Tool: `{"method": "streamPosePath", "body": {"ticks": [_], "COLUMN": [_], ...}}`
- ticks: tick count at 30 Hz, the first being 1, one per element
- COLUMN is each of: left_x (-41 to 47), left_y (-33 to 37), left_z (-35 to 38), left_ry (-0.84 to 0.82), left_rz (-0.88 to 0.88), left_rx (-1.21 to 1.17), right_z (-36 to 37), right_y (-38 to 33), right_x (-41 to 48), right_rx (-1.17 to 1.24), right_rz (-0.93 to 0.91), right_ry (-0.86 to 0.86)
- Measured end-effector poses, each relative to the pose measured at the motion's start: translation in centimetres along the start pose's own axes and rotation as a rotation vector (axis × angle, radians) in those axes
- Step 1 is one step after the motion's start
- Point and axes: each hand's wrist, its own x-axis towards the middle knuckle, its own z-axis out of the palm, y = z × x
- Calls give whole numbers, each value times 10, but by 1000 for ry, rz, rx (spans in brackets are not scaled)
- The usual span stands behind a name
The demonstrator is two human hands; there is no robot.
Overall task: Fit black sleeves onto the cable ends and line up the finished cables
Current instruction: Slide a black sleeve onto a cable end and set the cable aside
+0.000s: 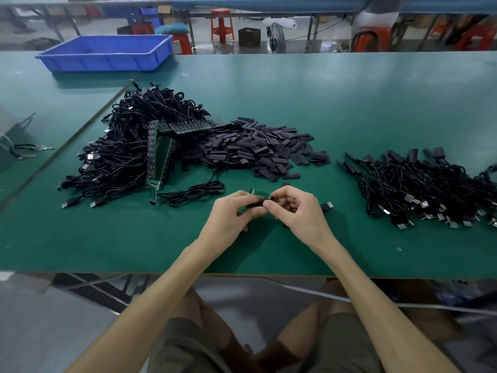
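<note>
A worker's left hand point(233, 214) and right hand point(299, 211) pinch a small green circuit board point(259, 194) with curled fingers over the workbench point(349, 98). Loose black sleeves point(258, 149) are heaped just behind, with sleeved cables point(419, 184) lying to the right.

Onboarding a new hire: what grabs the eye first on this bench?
The big tangled pile of black USB cables at left-centre, with the heap of black sleeves right beside it. At the front, the left hand and right hand pinch a small green circuit board between them. To the right lies a row of sleeved cables.
</note>
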Motion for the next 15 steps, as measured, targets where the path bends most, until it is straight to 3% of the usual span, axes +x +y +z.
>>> {"method": "streamPosePath", "body": {"ticks": [6, 10, 15], "left_x": [-4, -3, -3], "left_y": [3, 2, 2], "left_z": [1, 0, -2], "left_ry": [8, 99, 146], "left_rz": [74, 125, 66], "left_rx": [100, 210, 127], "right_z": [0, 0, -1], "right_y": [-1, -2, -4], "right_x": [0, 0, -1], "right_rx": [3, 3, 42], "right_rz": [10, 10, 11], "right_ry": [-2, -7, 17]}}
